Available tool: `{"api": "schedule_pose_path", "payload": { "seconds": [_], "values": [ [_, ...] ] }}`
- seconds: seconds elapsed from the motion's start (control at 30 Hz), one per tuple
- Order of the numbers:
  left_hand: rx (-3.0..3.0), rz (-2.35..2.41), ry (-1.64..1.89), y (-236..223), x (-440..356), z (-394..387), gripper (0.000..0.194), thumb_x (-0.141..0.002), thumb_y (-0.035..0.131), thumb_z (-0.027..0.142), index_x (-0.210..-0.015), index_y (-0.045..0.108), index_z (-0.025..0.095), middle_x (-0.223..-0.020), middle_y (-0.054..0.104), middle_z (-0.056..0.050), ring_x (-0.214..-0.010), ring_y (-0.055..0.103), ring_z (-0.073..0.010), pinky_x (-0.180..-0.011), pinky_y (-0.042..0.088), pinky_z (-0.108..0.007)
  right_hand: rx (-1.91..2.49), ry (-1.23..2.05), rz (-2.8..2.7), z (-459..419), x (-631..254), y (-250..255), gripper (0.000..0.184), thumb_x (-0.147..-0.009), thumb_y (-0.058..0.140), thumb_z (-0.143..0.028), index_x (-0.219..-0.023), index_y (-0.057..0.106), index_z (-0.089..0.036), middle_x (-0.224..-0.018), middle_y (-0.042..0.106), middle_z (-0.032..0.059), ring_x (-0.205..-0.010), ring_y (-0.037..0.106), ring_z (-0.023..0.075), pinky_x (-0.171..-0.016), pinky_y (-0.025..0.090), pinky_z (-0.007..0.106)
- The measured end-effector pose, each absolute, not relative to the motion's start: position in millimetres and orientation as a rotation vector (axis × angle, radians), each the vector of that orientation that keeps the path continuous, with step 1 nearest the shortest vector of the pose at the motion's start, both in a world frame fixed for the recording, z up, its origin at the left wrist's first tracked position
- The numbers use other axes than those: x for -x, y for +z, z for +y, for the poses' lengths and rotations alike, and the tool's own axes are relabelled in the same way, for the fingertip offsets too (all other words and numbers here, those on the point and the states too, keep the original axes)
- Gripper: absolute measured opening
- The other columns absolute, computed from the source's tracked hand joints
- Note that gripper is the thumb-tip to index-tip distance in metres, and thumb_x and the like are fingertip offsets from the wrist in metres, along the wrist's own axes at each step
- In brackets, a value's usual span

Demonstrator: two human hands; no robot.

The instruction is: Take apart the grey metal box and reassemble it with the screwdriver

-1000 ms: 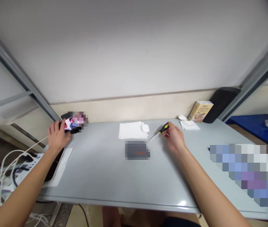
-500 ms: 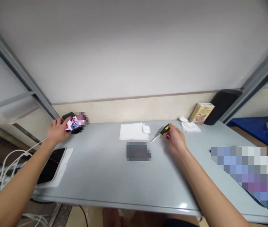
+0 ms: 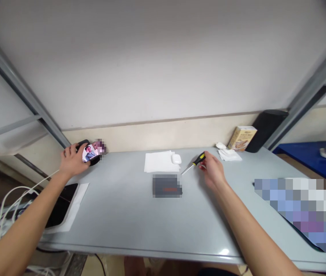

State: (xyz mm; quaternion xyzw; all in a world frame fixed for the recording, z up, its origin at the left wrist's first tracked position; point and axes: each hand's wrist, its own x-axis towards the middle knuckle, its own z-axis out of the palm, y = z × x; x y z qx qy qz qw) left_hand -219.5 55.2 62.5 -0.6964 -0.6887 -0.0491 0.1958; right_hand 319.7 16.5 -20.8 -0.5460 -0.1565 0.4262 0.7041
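My left hand [image 3: 71, 163] reaches to the back left of the grey table [image 3: 128, 214] and wraps around a black phone [image 3: 89, 152] whose lit screen faces me. My right hand [image 3: 213, 170] grips a small screwdriver [image 3: 194, 163] with a black and yellow handle, its metal tip pointing left and down toward the table. A small dark rectangular device [image 3: 167, 185] lies between the hands. Behind it sits a white cloth [image 3: 159, 161] with a white earbud case [image 3: 176, 158] on its right edge.
A dark tablet [image 3: 61, 205] on white paper lies at the left edge, with white cables [image 3: 4, 203] beside it. Back right stand a small carton [image 3: 242, 138], crumpled white tissues [image 3: 228, 153] and a black cylinder [image 3: 267, 128]. Grey shelf posts [image 3: 22, 84] frame both sides.
My left hand has shifted slightly back along the phone. The right hand with the screwdriver has barely moved.
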Motion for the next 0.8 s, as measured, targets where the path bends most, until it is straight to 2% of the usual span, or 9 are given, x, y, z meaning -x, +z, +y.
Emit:
{"api": "schedule_pose_path", "payload": {
  "seconds": [0.1, 0.27, 0.53, 0.8],
  "values": [
    [1.915, -1.802, -0.086, 58, 203, 55, 0.078, -0.088, 0.060, 0.040, -0.159, 0.039, 0.017, -0.159, 0.041, -0.020, -0.145, 0.033, -0.0445, -0.117, 0.028, -0.059, 1.217, 0.946, -0.349, 16, -320, -22, 0.018, -0.084, 0.072, -0.038, -0.084, 0.065, -0.021, -0.071, 0.059, -0.0039, -0.055, 0.049, 0.0084, -0.045, 0.042, 0.016],
    [1.972, -1.720, 0.027, 45, 192, 65, 0.071, -0.090, 0.055, 0.037, -0.158, 0.045, 0.019, -0.159, 0.042, -0.023, -0.147, 0.035, -0.0444, -0.118, 0.025, -0.059, 1.224, 0.934, -0.348, 16, -321, -23, 0.019, -0.083, 0.073, -0.038, -0.083, 0.065, -0.021, -0.073, 0.061, -0.0034, -0.056, 0.049, 0.0084, -0.045, 0.042, 0.016],
    [2.038, -1.676, -0.084, 37, 198, 69, 0.067, -0.088, 0.056, 0.029, -0.154, 0.052, 0.020, -0.164, 0.037, -0.023, -0.147, 0.036, -0.0461, -0.118, 0.022, -0.063, 1.225, 0.928, -0.377, 19, -323, -27, 0.023, -0.081, 0.076, -0.042, -0.085, 0.064, -0.022, -0.071, 0.061, -0.0044, -0.054, 0.050, 0.0085, -0.045, 0.042, 0.018],
    [2.064, -1.664, -0.087, 43, 203, 67, 0.061, -0.091, 0.050, 0.030, -0.151, 0.056, 0.021, -0.163, 0.040, -0.021, -0.147, 0.038, -0.0427, -0.120, 0.019, -0.064, 1.219, 0.932, -0.345, 17, -323, -22, 0.019, -0.083, 0.072, -0.038, -0.084, 0.064, -0.022, -0.072, 0.060, -0.0043, -0.055, 0.049, 0.0084, -0.045, 0.041, 0.017]
  ]
}}
